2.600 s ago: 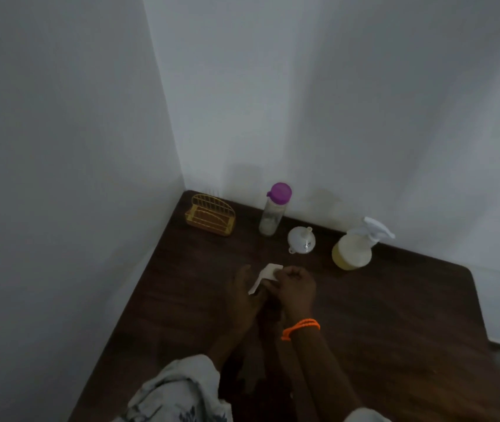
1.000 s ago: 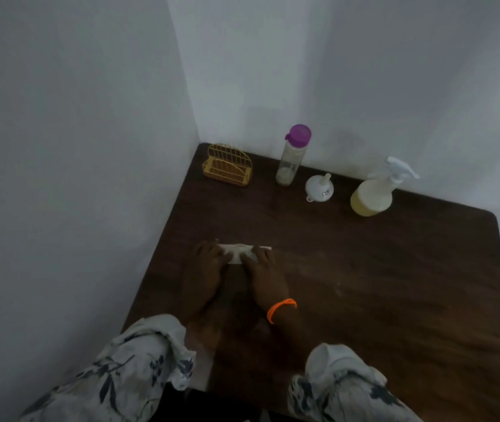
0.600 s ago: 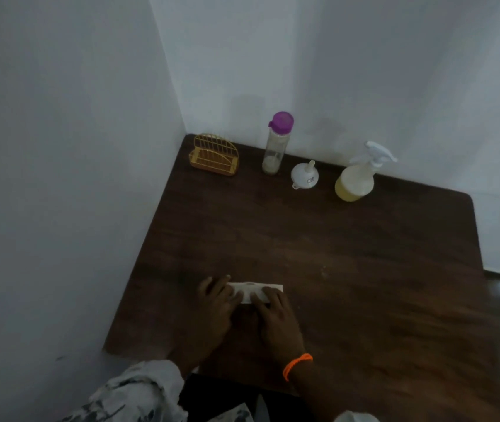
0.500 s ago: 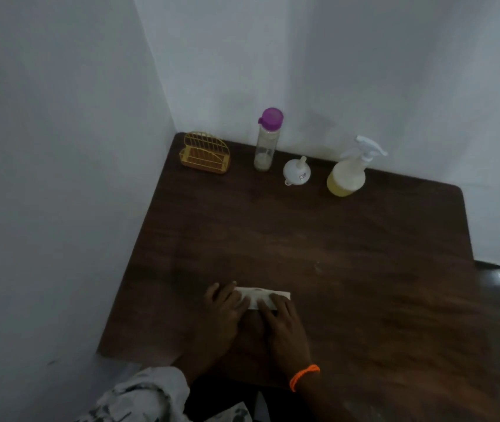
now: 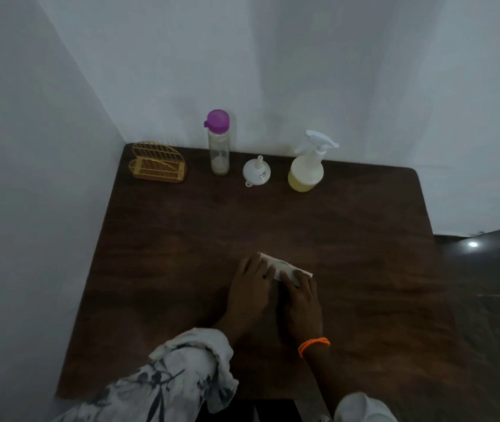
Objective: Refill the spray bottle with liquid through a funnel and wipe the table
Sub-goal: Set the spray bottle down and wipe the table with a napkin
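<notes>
A dark brown wooden surface [image 5: 181, 254] with visible grain and rounded far corners fills a corner between two plain white walls. Near its middle lies a folded white tissue [image 5: 285, 267], a flat narrow strip set at a slant. The left hand [image 5: 250, 292] lies palm down with its fingers straight, their tips pressing the strip's left end. The right hand [image 5: 302, 300] lies beside it in the same flat way, fingers stretched onto the strip's right end; neither hand curls round anything. The right wrist wears an orange band [image 5: 313, 345], and a pale sleeve [image 5: 188, 370] with dark blotchy print covers the left forearm.

Along the far edge, well apart from the hands, stands a row of things. The spray bottle [image 5: 306, 169] is a squat, rounded translucent plastic body with yellowish liquid in its lower part and a white trigger head on top. Just left of it sits a small white plastic funnel [image 5: 256, 172], wide mouth down and spout pointing up. Further left stands a tall, slim clear bottle [image 5: 219, 141] with a purple cap, a little pale liquid at its bottom. In the corner sits a yellow wire holder [image 5: 157, 162] with an arched back.
</notes>
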Motion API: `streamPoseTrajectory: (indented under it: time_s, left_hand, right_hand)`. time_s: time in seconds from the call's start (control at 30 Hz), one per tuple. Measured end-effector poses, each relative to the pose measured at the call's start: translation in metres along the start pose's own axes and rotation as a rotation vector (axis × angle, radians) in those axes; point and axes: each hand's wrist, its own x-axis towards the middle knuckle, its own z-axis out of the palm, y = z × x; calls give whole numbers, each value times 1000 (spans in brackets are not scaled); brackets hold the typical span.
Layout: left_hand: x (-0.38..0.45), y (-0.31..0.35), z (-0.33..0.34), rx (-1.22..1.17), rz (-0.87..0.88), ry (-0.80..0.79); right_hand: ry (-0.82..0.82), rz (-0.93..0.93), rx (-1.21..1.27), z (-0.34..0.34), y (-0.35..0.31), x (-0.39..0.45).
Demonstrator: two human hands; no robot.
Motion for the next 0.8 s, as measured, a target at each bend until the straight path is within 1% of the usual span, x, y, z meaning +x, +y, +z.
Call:
streamPoseTrajectory:
  time_s: [0.17,0.3,0.37,0.47,0.57,0.67,0.7,0.8]
  left_hand:
    - [54,-24,-20,-7,-23,39]
    - [87,-56,-39,-27,-72,54]
    - [94,-74,-42,-50,-114,75]
    - [81,-97,-42,-74,-151,80]
    - [47,-112,-38,-71,-169,32]
    - [7,-115,-21,-97,-201,32]
    - [-7,-114,-13,-88,-203,27]
    - [-50,-97,5,-114,-135,9]
  right_hand:
    - [52,20,18,-11,-5,62]
    - [37,3,14,-11,-17,121]
    - [5,-13,9,-9,-30,144]
    - [-9,-46,24,-4,-56,159]
    - [-39,-86,47,9,-77,146]
    - [-106,-107,54,23,-87,108]
    - [-105,-126,52,26,-88,91]
    - [-126,-160,41,35,-79,36]
